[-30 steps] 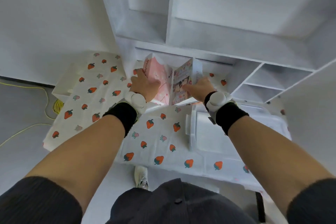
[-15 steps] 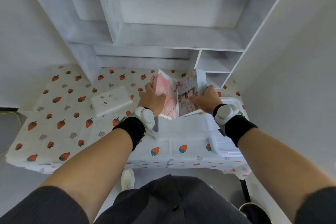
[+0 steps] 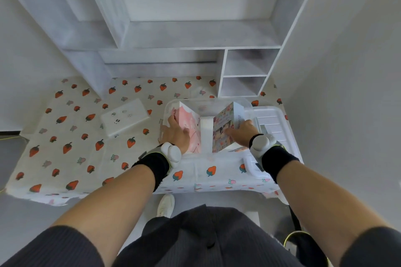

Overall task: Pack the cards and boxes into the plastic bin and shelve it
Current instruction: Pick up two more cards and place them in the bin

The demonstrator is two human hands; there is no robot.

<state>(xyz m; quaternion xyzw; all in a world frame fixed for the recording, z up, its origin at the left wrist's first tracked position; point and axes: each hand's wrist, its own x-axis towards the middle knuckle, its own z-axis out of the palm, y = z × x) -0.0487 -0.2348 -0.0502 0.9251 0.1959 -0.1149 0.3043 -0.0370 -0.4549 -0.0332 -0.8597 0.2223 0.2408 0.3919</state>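
A clear plastic bin (image 3: pixel 208 102) stands on the strawberry-print table, near the right. My left hand (image 3: pixel 176 134) grips a pink box (image 3: pixel 192 122) standing upright at the bin's left side. At the bin's right side, my right hand (image 3: pixel 242 131) grips a floral-print box (image 3: pixel 223 124), also upright. A gap with a white patch lies between the two boxes. A flat white box with small stickers (image 3: pixel 124 118) lies on the table to the left of the bin.
The bin's white lid (image 3: pixel 271 121) lies to the right of the bin, partly under my right wrist. White shelving (image 3: pixel 245 67) with small open cubbies rises behind the table. A white wall stands close on the right. My shoe (image 3: pixel 166 205) shows below the table edge.
The two boxes were held together; now they are spread apart, one at each side of the bin. The view has swung left and down, showing more of the table.
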